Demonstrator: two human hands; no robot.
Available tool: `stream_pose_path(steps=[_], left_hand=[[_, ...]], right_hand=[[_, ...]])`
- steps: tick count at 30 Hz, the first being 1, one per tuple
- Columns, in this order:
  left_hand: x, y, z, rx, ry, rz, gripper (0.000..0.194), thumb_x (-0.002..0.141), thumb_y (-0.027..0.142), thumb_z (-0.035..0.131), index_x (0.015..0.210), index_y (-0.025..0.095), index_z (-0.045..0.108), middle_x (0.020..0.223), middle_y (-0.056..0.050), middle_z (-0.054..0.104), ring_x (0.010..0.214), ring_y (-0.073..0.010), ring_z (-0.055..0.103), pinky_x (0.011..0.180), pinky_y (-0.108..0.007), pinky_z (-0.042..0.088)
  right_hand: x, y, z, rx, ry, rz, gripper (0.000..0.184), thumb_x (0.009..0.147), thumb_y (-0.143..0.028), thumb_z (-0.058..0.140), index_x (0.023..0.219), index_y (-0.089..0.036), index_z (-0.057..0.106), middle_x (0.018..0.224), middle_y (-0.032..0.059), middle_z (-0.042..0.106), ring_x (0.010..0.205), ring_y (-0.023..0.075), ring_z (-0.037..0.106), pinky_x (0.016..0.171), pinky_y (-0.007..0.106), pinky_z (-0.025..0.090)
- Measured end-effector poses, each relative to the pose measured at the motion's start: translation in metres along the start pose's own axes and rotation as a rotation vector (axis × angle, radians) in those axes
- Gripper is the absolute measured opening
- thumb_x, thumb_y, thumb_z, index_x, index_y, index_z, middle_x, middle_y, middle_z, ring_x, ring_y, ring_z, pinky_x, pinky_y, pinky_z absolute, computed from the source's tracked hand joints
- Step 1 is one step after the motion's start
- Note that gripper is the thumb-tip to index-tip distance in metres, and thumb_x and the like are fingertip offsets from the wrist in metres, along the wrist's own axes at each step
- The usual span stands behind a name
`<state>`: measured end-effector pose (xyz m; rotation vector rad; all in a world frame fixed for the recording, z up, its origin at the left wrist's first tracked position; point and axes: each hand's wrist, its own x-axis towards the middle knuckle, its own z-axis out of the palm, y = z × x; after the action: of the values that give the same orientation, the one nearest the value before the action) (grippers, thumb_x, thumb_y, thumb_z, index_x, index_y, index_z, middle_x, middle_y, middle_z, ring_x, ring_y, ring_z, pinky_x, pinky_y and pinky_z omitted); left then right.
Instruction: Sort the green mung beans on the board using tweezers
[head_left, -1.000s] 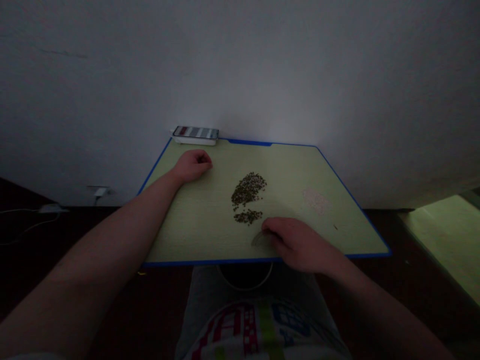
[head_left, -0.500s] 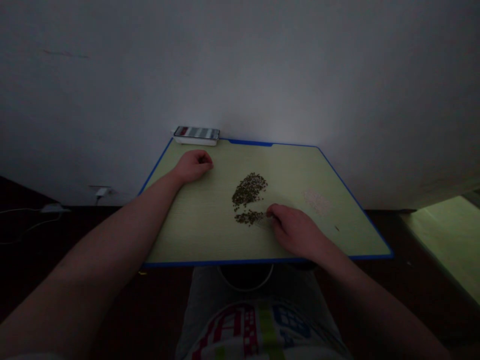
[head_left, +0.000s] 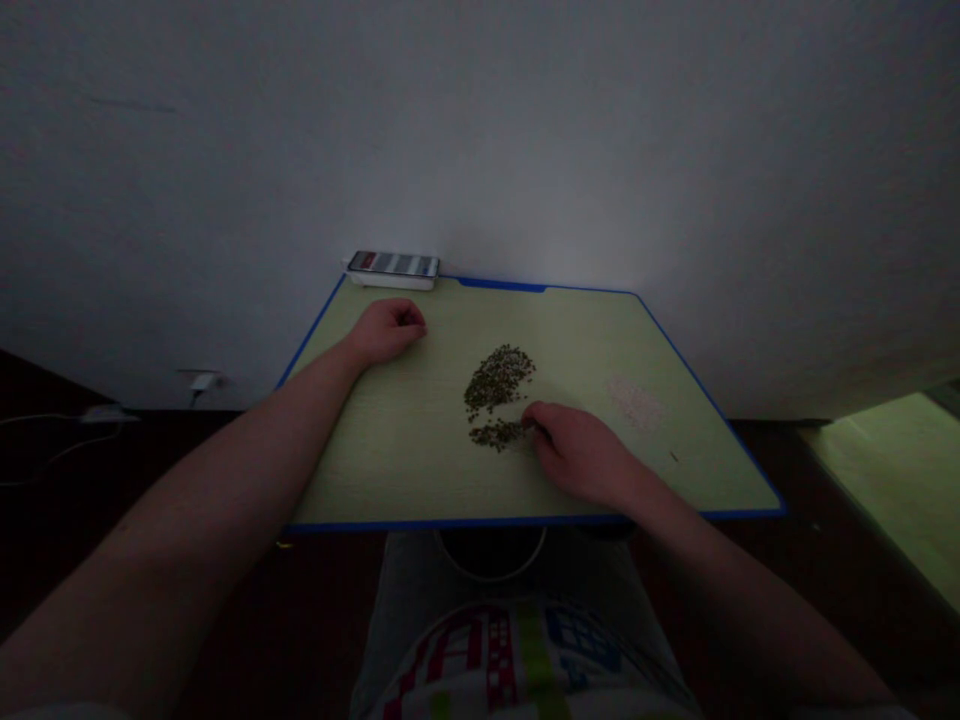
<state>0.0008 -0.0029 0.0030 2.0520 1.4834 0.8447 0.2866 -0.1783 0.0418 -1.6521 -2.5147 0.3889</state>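
My left hand rests on the pale tabletop with its fingers curled in; nothing shows in it. A larger heap of small dark seed-like grains lies near the middle of the top. Closer to me is a smaller patch of the same grains. My right hand is at the right end of this patch, thumb and fingers pinched together at the grains. Whatever lies between its fingertips is too small to make out. To the right of that hand, a patch of pale, light-coloured bits is spread out.
A phone lies on a white box at the far left corner. One small dark sliver sits at the right. Below the front edge, a round container stands between my legs. The wall rises behind the table.
My right hand has shifted slightly left and away from me, closer to the smaller patch of grains. The left hand has stayed in place.
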Motion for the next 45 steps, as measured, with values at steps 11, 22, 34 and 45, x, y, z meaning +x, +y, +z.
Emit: stream_pose_path(steps=[11, 22, 34, 45], left_hand=[[0.0, 0.001, 0.0, -0.019, -0.007, -0.033, 0.018, 0.064, 0.029, 0.061, 0.074, 0.014, 0.064, 0.065, -0.001, 0.058, 0.061, -0.012, 0.049, 0.059, -0.026, 0.039], [-0.001, 0.004, -0.001, 0.006, 0.004, -0.029, 0.018, 0.064, 0.029, 0.061, 0.075, 0.015, 0.065, 0.065, 0.0, 0.058, 0.061, -0.0124, 0.05, 0.06, -0.026, 0.04], [0.0, 0.0, 0.0, -0.018, -0.005, -0.019, 0.018, 0.064, 0.031, 0.061, 0.074, 0.016, 0.063, 0.063, 0.001, 0.056, 0.06, -0.0115, 0.048, 0.057, -0.025, 0.037], [-0.003, 0.008, -0.002, -0.033, -0.004, -0.045, 0.017, 0.064, 0.029, 0.061, 0.073, 0.015, 0.064, 0.063, -0.001, 0.057, 0.061, -0.0126, 0.048, 0.06, -0.027, 0.039]], right_hand=[[0.008, -0.025, -0.002, -0.053, -0.102, -0.108, 0.016, 0.082, -0.015, 0.045, 0.087, -0.018, 0.06, 0.084, 0.0061, 0.068, 0.073, 0.0171, 0.057, 0.062, 0.028, 0.031], [-0.007, -0.034, 0.0, -0.01, -0.17, -0.29, 0.011, 0.079, -0.016, 0.048, 0.084, -0.018, 0.058, 0.082, 0.0053, 0.066, 0.071, 0.0165, 0.056, 0.06, 0.028, 0.03], [-0.023, -0.033, -0.001, 0.096, -0.18, -0.203, 0.01, 0.077, -0.012, 0.046, 0.079, -0.018, 0.054, 0.074, 0.0028, 0.062, 0.066, 0.0146, 0.051, 0.059, 0.027, 0.03], [-0.074, -0.007, 0.018, 0.251, 0.265, -0.186, 0.025, 0.091, -0.016, 0.047, 0.11, -0.018, 0.063, 0.09, 0.0067, 0.069, 0.08, 0.0165, 0.062, 0.071, 0.028, 0.049]])
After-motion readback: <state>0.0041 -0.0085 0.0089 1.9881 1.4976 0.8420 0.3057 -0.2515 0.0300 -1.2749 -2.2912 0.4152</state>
